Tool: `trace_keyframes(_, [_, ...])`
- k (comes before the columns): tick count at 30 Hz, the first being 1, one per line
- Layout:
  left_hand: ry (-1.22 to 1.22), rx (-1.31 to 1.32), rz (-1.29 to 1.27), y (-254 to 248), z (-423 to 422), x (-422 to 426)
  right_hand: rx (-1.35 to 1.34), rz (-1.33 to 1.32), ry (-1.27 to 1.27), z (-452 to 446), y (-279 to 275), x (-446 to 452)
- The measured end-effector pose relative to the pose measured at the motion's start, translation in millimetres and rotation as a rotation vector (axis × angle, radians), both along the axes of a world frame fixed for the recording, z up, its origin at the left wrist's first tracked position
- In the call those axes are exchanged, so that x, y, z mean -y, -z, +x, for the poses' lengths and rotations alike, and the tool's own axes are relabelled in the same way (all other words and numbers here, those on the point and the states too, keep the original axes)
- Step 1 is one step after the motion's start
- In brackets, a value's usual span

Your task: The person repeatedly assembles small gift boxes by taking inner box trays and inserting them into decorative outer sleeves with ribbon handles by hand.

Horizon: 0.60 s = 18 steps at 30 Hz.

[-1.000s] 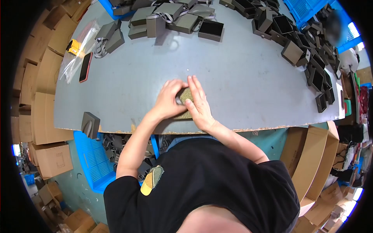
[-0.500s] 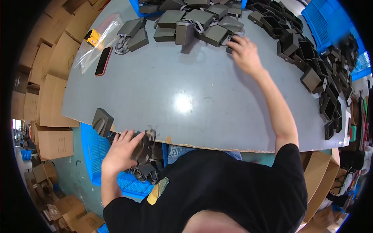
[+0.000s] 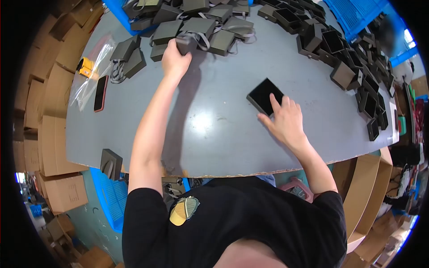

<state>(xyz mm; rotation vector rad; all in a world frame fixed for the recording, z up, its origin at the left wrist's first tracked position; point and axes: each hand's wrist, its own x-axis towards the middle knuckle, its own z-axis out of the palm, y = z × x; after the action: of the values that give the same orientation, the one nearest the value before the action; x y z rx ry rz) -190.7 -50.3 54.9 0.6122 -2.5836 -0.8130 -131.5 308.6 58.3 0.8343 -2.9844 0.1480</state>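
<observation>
My left hand reaches to the pile at the back of the table, its fingers closed around a small dark grey box. Around it lie several dark grey boxes with grey ribbons. At centre right, my right hand has its fingers apart. Its index finger rests over an open box part with a black inside, and the thumb is by the near edge. This part lies on the table, turned at an angle.
Rows of open dark boxes line the table's right side. A phone, a yellow item and clear plastic lie at left. One box sits at the front left edge, above a blue crate. Cartons stand at left.
My left hand has gone from the crate at the front edge to the back pile and gripped a box. My right hand has drawn back toward me, where an open box part now lies.
</observation>
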Motion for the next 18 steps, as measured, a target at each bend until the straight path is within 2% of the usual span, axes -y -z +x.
trace_keyframes(3, [0.371, -0.310, -0.347, 11, 68, -12, -0.020, -0.076, -0.023, 16, -9, -28])
trace_keyframes(5, [0.469, -0.228, -0.446, 11, 125, -31, 0.010, -0.115, -0.023, 22, -19, -36])
trace_keyframes(7, [0.531, -0.260, -0.566, 20, 168, -45, 0.039, -0.233, -0.071, 21, -17, -32])
trace_keyframes(9, [0.491, -0.182, -0.489, 25, 202, -60, 0.006, -0.373, -0.181, 22, -11, -26])
trace_keyframes(11, [0.421, -0.106, -0.377, 26, 224, -71, 0.134, -0.344, -0.236, 26, -18, -25])
trace_keyframes(13, [0.461, -0.057, -0.337, 23, 231, -67, 0.152, -0.308, -0.288, 25, -21, -29])
trace_keyframes(15, [0.513, -0.093, -0.293, 13, 229, -66, 0.253, -0.431, -0.329, 19, -16, -20])
trace_keyframes(16, [0.583, -0.026, -0.288, 7, 223, -61, 0.301, -0.493, -0.345, 14, -17, -12])
trace_keyframes(18, [0.636, 0.109, -0.240, 3, 209, -54, 0.063, -0.355, -0.558, 7, -28, 23])
